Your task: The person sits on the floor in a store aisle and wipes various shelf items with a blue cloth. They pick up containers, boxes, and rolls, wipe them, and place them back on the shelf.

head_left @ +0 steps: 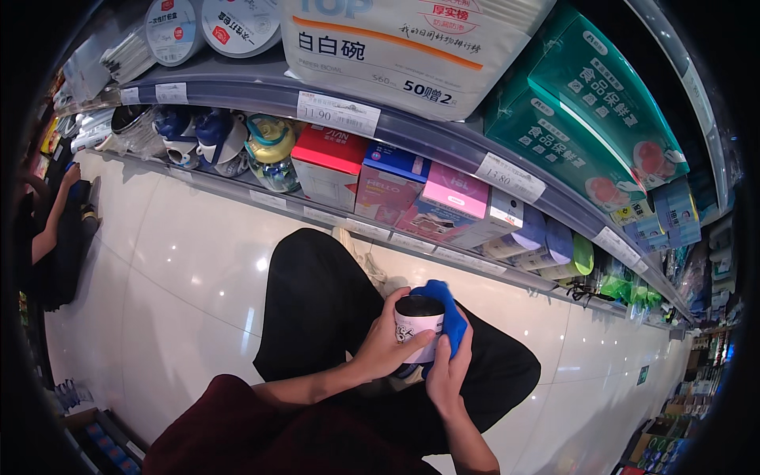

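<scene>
Between my knees, my left hand (377,350) grips a cup-shaped container (423,326) with a black top and a pale pink printed wrap. Its thumb lies across the front of the wrap. My right hand (449,365) holds a bright blue cloth (454,325) against the container's right side. Some of the cloth bunches behind the black top. Just under the container a small part of another object shows, too covered to name.
Ahead runs a store shelf (427,139) with a paper bowl pack (380,65) and green boxes (582,101). The lower shelf holds drink bottles (272,154) and boxed goods (329,157). At far left another person's arm (52,217) reaches out. Glossy tile floor (178,285) surrounds me.
</scene>
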Demonstrator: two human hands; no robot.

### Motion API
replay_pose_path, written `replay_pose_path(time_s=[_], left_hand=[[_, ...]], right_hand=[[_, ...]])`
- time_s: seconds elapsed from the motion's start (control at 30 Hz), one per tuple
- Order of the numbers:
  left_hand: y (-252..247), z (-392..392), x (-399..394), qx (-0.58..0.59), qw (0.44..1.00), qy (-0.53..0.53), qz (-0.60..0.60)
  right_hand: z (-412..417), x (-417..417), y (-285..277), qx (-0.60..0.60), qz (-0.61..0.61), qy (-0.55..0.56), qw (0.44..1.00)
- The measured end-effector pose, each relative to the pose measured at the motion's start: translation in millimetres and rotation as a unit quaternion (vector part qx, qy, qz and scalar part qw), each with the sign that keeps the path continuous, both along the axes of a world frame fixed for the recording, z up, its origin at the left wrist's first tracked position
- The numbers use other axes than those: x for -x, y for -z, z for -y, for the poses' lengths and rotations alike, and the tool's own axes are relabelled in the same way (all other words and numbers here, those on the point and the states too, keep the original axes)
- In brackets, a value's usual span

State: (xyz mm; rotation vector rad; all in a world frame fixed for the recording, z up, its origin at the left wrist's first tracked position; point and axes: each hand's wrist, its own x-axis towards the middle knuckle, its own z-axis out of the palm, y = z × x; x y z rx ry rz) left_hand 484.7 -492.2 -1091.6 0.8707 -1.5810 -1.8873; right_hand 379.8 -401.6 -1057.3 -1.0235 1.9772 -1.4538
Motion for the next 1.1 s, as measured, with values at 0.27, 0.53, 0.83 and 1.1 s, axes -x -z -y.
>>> replay_pose_path(time_s=[0.27,0.53,0.83,1.1], left_hand=[[-6.9,-7.6,1.1,-0.006,1.0,-0.003,-0.011],[-32.5,1.7,10.5,0.288,0.957,0.005,0.045],[-27.4,0.7,13.4,0.322,0.939,0.031,0.114],[-24.0,7.5,23.8,0.01,0.997,0.04,-0.059]], right_hand=[[-15.4,21.0,-0.9,0.044,-0.005,-0.008,0.999],[-27.6,25.6,37.8,0.069,0.421,0.023,0.904],[-11.1,14.1,14.7,0.174,0.175,0.036,0.968],[-15.4,28.4,9.8,0.142,0.332,0.144,0.921]])
